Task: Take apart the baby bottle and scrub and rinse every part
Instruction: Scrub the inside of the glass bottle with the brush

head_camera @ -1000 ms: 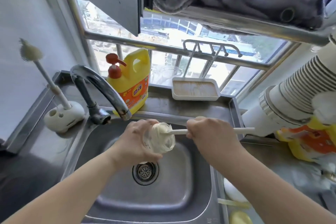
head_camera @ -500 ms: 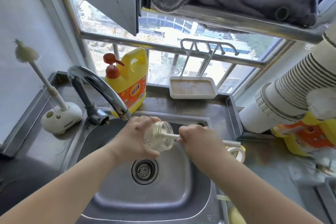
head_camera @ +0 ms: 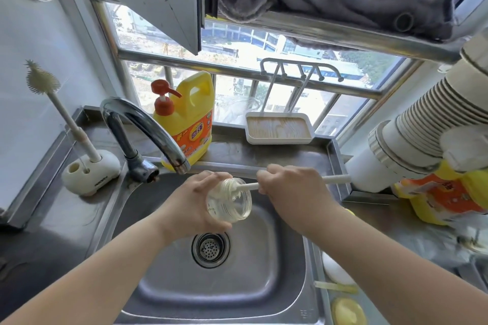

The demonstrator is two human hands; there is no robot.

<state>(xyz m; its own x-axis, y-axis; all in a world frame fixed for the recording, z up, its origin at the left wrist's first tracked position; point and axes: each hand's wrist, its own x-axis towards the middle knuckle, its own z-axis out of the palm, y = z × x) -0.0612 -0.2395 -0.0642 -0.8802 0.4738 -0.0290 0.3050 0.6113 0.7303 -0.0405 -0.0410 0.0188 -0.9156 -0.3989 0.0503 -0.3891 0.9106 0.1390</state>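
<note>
My left hand (head_camera: 194, 202) grips the clear baby bottle body (head_camera: 229, 200), tilted on its side over the steel sink (head_camera: 287, 250) with its mouth turned to the right. My right hand (head_camera: 290, 187) is closed around the white handle of a bottle brush (head_camera: 336, 179). The brush's pale head sits inside the bottle's mouth. Loose pale yellow and white bottle parts (head_camera: 346, 310) lie on the counter at the sink's lower right, partly cut off by my right arm.
The tap (head_camera: 148, 126) arches over the sink's back left, with no water running. A second brush in a white stand (head_camera: 89, 171) is at the left. A yellow detergent jug (head_camera: 188, 119) and a white tray (head_camera: 278, 128) sit behind the sink. Stacked paper cups (head_camera: 412, 137) lean in from the right.
The brush went deeper into the bottle, then drew back so its head is at the mouth again. The bottle has tilted slightly, and both hands stay over the sink.
</note>
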